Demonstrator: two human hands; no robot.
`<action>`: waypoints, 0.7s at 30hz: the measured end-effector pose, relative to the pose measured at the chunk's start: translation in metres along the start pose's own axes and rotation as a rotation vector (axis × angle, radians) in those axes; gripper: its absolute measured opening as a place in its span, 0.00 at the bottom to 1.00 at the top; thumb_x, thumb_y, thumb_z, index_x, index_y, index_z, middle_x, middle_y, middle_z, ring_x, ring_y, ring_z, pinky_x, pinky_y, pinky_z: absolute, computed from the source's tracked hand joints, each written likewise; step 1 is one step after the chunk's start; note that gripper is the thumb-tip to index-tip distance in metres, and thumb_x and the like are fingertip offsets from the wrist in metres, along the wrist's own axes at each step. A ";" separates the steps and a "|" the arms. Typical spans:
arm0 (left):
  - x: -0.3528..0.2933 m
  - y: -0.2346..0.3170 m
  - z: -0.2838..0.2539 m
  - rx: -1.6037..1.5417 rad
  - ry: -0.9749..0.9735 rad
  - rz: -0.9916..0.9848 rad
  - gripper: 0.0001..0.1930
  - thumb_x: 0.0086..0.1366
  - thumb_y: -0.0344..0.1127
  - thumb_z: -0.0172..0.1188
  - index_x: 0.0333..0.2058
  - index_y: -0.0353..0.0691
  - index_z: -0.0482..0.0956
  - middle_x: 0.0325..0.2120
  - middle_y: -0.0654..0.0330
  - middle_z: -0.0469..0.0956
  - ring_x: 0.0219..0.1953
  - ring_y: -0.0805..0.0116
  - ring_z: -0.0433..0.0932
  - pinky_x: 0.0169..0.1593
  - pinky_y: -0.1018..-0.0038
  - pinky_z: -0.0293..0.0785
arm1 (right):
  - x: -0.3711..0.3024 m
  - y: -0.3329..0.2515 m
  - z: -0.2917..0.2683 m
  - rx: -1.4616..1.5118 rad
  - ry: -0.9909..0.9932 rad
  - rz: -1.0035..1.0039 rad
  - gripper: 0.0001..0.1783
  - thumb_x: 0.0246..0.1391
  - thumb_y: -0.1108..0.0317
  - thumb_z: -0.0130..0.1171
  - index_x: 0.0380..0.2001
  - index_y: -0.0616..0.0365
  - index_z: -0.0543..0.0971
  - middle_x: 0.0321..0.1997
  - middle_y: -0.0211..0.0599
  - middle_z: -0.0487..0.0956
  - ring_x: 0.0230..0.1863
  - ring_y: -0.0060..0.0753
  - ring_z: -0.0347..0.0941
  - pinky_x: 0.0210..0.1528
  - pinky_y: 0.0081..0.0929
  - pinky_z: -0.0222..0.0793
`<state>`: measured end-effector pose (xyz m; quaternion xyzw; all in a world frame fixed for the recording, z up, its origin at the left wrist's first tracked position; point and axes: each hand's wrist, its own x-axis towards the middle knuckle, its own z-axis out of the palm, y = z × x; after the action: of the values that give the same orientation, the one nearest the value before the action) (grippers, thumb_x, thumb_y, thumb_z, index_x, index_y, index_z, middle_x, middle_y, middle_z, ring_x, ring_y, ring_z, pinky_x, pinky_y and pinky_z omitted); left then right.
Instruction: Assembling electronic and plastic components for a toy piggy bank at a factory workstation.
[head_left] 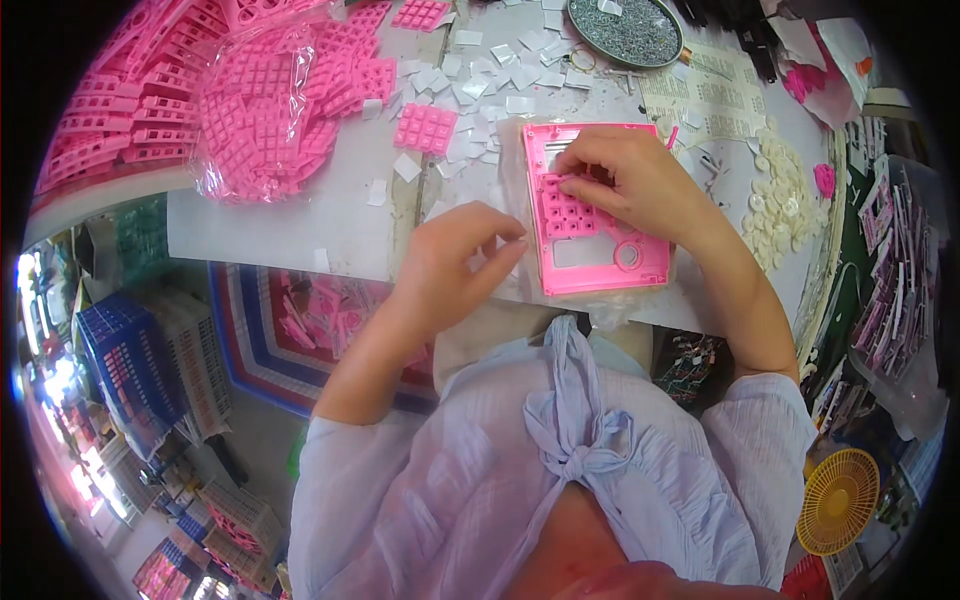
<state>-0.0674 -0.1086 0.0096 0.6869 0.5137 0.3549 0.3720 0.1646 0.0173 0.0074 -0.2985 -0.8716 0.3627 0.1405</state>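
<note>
A pink plastic casing (600,278) lies open side up on the table before me, a clear plastic sheet under it. It has a slotted top, a rectangular window and a round ring near its lower end. Inside sits a pink keypad piece (570,218) with rows of square keys. My right hand (630,180) is over the casing, its fingertips pinched together at the keypad's upper left; what they hold is hidden. Just left of the casing my left hand (462,258) hovers with thumb and forefinger tips brought together; anything between them is too small to make out.
Bagged pink keypads (260,130) and stacked pink frames (135,120) fill the left. Small white squares (500,65) lie scattered beyond the casing. A round tray of tiny metal parts (625,30) stands at the back; cream discs (785,200) are piled at right.
</note>
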 end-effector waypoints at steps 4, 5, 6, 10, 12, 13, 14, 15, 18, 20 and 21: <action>0.001 0.000 -0.007 0.019 0.005 -0.035 0.05 0.61 0.25 0.65 0.36 0.34 0.82 0.29 0.60 0.81 0.28 0.71 0.76 0.31 0.75 0.70 | -0.009 -0.010 -0.001 -0.159 0.098 -0.031 0.18 0.53 0.59 0.67 0.46 0.55 0.80 0.48 0.40 0.79 0.46 0.44 0.76 0.45 0.39 0.74; 0.000 0.000 -0.010 0.025 0.015 -0.043 0.05 0.61 0.25 0.65 0.36 0.34 0.82 0.29 0.60 0.81 0.28 0.71 0.76 0.31 0.75 0.70 | -0.019 -0.014 -0.002 -0.246 0.161 -0.060 0.23 0.53 0.57 0.67 0.50 0.54 0.79 0.54 0.40 0.77 0.52 0.45 0.75 0.49 0.41 0.74; 0.000 0.000 -0.014 0.035 0.026 -0.051 0.05 0.61 0.25 0.65 0.36 0.34 0.82 0.29 0.59 0.81 0.28 0.71 0.76 0.31 0.75 0.69 | -0.027 -0.020 -0.001 -0.330 0.226 -0.094 0.28 0.52 0.55 0.67 0.55 0.53 0.78 0.59 0.41 0.76 0.57 0.46 0.73 0.53 0.43 0.73; 0.017 0.001 -0.038 0.140 0.100 -0.007 0.05 0.61 0.26 0.65 0.36 0.35 0.82 0.29 0.60 0.81 0.28 0.72 0.76 0.31 0.76 0.69 | -0.056 -0.044 0.018 -0.496 -0.041 -0.134 0.49 0.49 0.43 0.65 0.68 0.59 0.65 0.75 0.44 0.60 0.76 0.49 0.52 0.71 0.58 0.51; 0.046 0.001 -0.052 0.246 0.113 0.110 0.05 0.61 0.27 0.66 0.36 0.35 0.83 0.29 0.61 0.81 0.28 0.73 0.76 0.30 0.76 0.69 | -0.063 -0.047 0.031 -0.482 -0.164 -0.052 0.56 0.49 0.37 0.63 0.71 0.63 0.59 0.79 0.46 0.52 0.80 0.48 0.42 0.75 0.63 0.38; 0.063 -0.005 -0.062 0.265 0.126 0.117 0.06 0.62 0.31 0.66 0.37 0.37 0.84 0.27 0.62 0.82 0.26 0.73 0.76 0.30 0.76 0.69 | -0.061 -0.047 0.032 -0.515 -0.176 -0.062 0.58 0.48 0.33 0.61 0.71 0.65 0.59 0.79 0.48 0.52 0.80 0.50 0.41 0.76 0.62 0.36; 0.084 -0.007 -0.072 0.307 0.133 0.077 0.07 0.63 0.33 0.66 0.37 0.37 0.84 0.26 0.62 0.82 0.26 0.73 0.76 0.30 0.76 0.69 | -0.058 -0.050 0.032 -0.527 -0.191 -0.050 0.59 0.47 0.33 0.62 0.71 0.66 0.59 0.78 0.49 0.52 0.80 0.51 0.41 0.76 0.62 0.36; 0.105 -0.011 -0.082 0.350 0.142 0.036 0.08 0.63 0.35 0.66 0.38 0.38 0.85 0.25 0.62 0.82 0.25 0.73 0.76 0.29 0.76 0.69 | -0.058 -0.053 0.033 -0.538 -0.204 -0.039 0.60 0.47 0.33 0.62 0.71 0.66 0.58 0.78 0.50 0.52 0.80 0.51 0.41 0.76 0.61 0.37; 0.179 -0.051 -0.119 0.526 0.241 -0.021 0.14 0.61 0.42 0.66 0.40 0.40 0.85 0.32 0.57 0.84 0.33 0.66 0.81 0.39 0.70 0.74 | -0.054 -0.059 0.028 -0.522 -0.233 -0.032 0.62 0.45 0.33 0.64 0.71 0.67 0.58 0.78 0.53 0.52 0.80 0.51 0.41 0.76 0.61 0.38; 0.239 -0.088 -0.136 0.660 0.291 -0.075 0.16 0.59 0.44 0.63 0.40 0.39 0.85 0.38 0.49 0.85 0.39 0.55 0.85 0.47 0.59 0.78 | -0.056 -0.058 0.027 -0.504 -0.236 -0.008 0.62 0.44 0.33 0.65 0.71 0.68 0.57 0.78 0.54 0.52 0.80 0.51 0.42 0.76 0.60 0.39; 0.271 -0.103 -0.134 0.739 0.336 -0.050 0.15 0.59 0.41 0.59 0.38 0.37 0.85 0.36 0.44 0.84 0.37 0.50 0.84 0.46 0.55 0.77 | -0.059 -0.056 0.027 -0.505 -0.229 0.019 0.62 0.44 0.34 0.66 0.71 0.68 0.57 0.78 0.54 0.52 0.80 0.51 0.42 0.76 0.60 0.39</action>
<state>-0.1697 0.1936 0.0106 0.6939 0.6770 0.2444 0.0195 0.1747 -0.0656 0.0268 -0.2894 -0.9417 0.1667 -0.0411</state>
